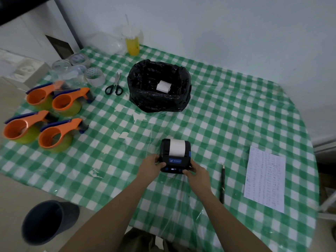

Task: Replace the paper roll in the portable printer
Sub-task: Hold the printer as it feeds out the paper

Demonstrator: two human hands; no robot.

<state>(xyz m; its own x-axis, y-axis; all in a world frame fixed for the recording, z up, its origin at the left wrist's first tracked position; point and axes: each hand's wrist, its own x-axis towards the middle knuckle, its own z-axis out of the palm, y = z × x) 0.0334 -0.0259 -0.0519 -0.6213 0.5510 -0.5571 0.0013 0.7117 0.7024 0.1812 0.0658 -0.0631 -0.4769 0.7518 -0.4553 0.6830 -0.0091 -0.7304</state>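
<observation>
A small black portable printer (175, 160) rests on the green checked tablecloth (227, 124) near the front middle. White paper (176, 147) lies across its top. A blue label and a lit display show on its near face. My left hand (152, 165) grips the printer's left side. My right hand (195, 172) grips its right near corner. A second white paper roll (163, 86) lies inside the black bag-lined bin (145, 91) behind the printer.
Several orange tape dispensers (45, 122) stand at the left, with tape rolls (94, 75) and scissors (115, 86) behind them. A pen (222, 184) and a printed sheet (264, 179) lie at the right. A yellow drink cup (132, 43) stands at the back. A dark bucket (45, 221) sits on the floor.
</observation>
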